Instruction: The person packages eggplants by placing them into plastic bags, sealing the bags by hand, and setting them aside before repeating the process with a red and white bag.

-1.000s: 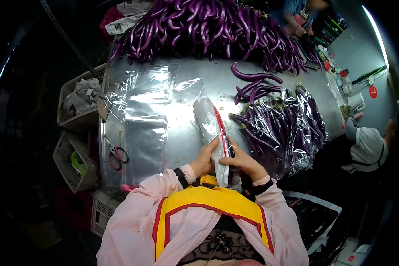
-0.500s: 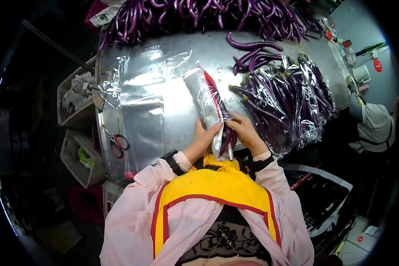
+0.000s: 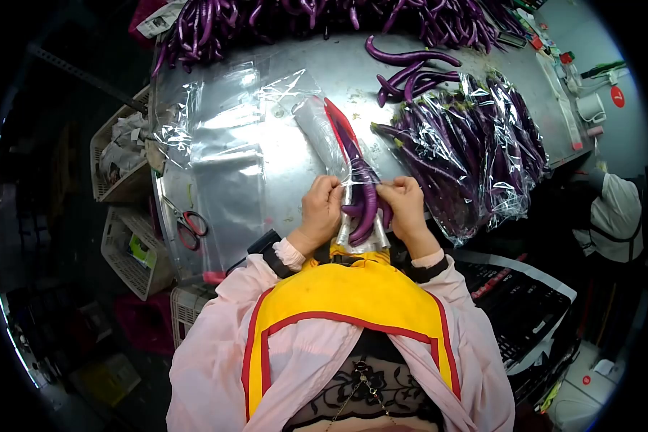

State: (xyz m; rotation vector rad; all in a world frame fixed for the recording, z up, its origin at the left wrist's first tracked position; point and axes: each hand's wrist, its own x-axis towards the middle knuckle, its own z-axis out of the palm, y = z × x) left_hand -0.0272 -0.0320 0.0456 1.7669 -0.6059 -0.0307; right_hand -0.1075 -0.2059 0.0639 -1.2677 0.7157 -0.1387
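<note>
Several purple eggplants lie lengthwise in front of my body, with a clear plastic bag around and under them. A bright red strip runs along their far end. On the left of the bundle, my left hand is closed with curled fingers on the bag's edge. Over on the right side, my right hand pinches the bag beside the eggplants. The near ends of the eggplants show between my hands, close to the yellow apron.
Flat clear bags lie on the metal table, near red-handled scissors. Bagged eggplants rest at right, loose ones behind. A large pile spans the back. Crates stand left; another person is at right.
My hands have moved apart, each to one side of the bundle. The bag is spread wider, and more of the eggplants shows between them. The camera view has shifted slightly.
</note>
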